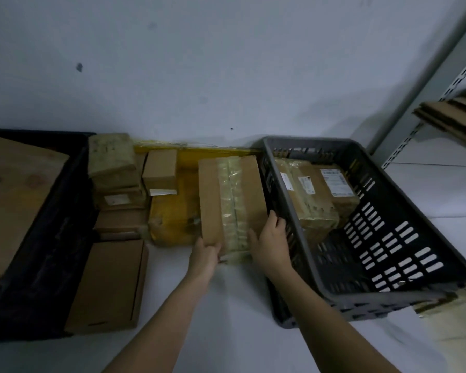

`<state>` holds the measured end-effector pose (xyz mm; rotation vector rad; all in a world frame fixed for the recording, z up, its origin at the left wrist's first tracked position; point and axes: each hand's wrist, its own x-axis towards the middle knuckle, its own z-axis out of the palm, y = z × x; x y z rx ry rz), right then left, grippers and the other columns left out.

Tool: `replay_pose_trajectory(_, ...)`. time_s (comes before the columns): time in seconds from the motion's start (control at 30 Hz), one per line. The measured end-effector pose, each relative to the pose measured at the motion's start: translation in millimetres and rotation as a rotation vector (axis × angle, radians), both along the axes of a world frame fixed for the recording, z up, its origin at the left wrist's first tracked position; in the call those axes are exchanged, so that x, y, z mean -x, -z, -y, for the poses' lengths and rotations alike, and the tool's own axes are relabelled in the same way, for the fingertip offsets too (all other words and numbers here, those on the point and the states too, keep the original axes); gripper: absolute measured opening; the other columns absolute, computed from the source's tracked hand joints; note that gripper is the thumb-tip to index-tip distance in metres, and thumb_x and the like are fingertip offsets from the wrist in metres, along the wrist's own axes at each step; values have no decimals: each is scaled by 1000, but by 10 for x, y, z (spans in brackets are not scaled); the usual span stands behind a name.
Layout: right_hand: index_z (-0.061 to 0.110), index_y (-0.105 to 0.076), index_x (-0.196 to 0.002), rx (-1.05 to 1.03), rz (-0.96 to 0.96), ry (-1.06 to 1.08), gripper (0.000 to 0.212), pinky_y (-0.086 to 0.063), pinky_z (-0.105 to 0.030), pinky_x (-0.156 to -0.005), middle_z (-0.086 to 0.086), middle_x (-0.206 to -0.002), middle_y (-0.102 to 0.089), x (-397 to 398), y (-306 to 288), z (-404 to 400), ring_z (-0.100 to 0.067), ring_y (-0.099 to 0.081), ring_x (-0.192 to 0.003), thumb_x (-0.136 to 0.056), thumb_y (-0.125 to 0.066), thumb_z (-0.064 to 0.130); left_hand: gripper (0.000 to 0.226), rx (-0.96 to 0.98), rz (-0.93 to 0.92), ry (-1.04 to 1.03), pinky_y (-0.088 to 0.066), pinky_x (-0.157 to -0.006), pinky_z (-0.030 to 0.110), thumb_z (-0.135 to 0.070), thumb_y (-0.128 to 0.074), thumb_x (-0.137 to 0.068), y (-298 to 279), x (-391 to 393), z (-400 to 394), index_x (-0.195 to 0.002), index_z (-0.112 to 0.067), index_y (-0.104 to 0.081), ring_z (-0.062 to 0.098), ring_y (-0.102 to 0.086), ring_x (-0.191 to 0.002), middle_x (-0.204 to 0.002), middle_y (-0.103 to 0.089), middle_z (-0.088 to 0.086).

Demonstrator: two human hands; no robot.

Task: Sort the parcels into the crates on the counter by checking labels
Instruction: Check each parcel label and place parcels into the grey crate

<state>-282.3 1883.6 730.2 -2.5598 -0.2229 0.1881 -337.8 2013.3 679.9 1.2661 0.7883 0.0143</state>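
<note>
The white counter (pixel 226 305) carries everything; on its left side stands a big black plastic crate (pixel 38 238) with a wide flat brown carton (pixel 14 205) inside it, and on its right side stands a grey slotted plastic crate (pixel 388 300), tilted a little, with two taped brown parcels with white labels (pixel 318 195) lying in it at the far end. Between the two crates lies a pile of unsorted brown cardboard parcels (pixel 119 189), some of them on a yellow plastic mailer bag (pixel 172 211); a flat brown box (pixel 108 286) lies just beside the black crate.

The person holds a long brown cardboard parcel with a clear tape band (pixel 230 200) on top of the yellow bag, just beside the wall of the grey crate; the left hand (pixel 205 255) grips its near left corner, fingers curled under the edge; the right hand (pixel 271 238) grips its near right side, thumb on the top face.

No label shows on the upper face, so I think the parcel must be lifted and turned; it is better to support it from below with both hands, to clear the grey wall while turning, and to read the label before choosing a crate.
</note>
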Motion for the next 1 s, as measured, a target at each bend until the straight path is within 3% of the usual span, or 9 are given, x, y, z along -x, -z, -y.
replay_pose_trajectory(0.07,1,-17,-155,32,-29,-9,73,-32,-42,-113,-21,-152,-29,168,-10,25,-37,-31,-140,-102,-52,37,36,70,25,18,-60,-64,28,-6,-49,-102,0,293,-8,-135,-21,-47,18,-72,-92,-119,-66,4)
replay_pose_trajectory(0.13,3,-30,-148,22,-2,-29,61,-37,-42,-108,-18,-143,-35,320,-40,82,-35,-35,-133,-101,-53,36,36,70,21,44,-59,-62,28,-10,-50,-103,-54,548,-21,-135,-27,-48,15,-73,-89,-118,-67,0)
replay_pose_trajectory(0.27,16,-32,-147,-249,-94,-31,55,-47,-48,-101,-13,-139,-41,537,-202,267,-34,-44,-124,-100,-54,35,40,-64,-21,121,-53,-78,34,-36,-52,-102,-363,921,67,-141,-39,-43,19,-65,-104,-120,-66,-7)
replay_pose_trajectory(0.37,25,-26,-154,-486,-177,-56,61,-55,-48,-95,-4,-140,-50,723,-354,442,-26,-58,-116,-101,-53,36,57,-146,-21,113,-46,-97,43,-49,-51,-99,-582,1148,215,-151,-41,-28,23,-54,-122,-141,-53,-5)
replay_pose_trajectory(0.47,25,-24,-157,-567,-185,-78,63,-51,-47,-102,1,-145,-50,960,-468,632,-23,-55,-124,-102,-53,37,62,-181,33,50,-46,-100,43,-44,-54,-100,-730,1387,371,-155,-34,-27,21,-52,-127,-148,-48,-4)
replay_pose_trajectory(0.6,27,-28,-154,-638,-226,-90,59,-49,-46,-105,2,-144,-50,1261,-576,902,-22,-53,-125,-102,-53,37,48,-178,102,-31,-52,-73,33,-35,-57,-100,-909,1690,612,-144,-28,-40,15,-63,-105,-131,-60,-1)
replay_pose_trajectory(0.7,28,-28,-155,-700,-238,-94,60,-47,-46,-107,2,-144,-50,1429,-663,1098,-22,-52,-127,-102,-53,38,37,-213,147,-83,-52,-67,31,-35,-62,-97,-1033,1853,748,-131,-29,-47,15,-65,-99,-123,-63,-3)
replay_pose_trajectory(0.87,31,-31,-152,-823,-187,-189,58,-49,-47,-105,8,-136,-52,1644,-842,1349,-18,-55,-122,-100,-57,34,51,-203,220,-117,-58,-86,44,-38,-69,-92,-1232,2035,847,-137,-39,-45,21,-66,-104,-121,-64,-4)
replay_pose_trajectory(1.0,35,-30,-149,-885,-144,-309,60,-56,-39,-96,12,-132,-51,1715,-991,1525,-16,-55,-123,-98,-61,25,54,-249,332,-44,-57,-91,42,-34,-73,-89,-1393,2119,927,-130,-60,-49,14,-66,-110,-124,-66,-14)
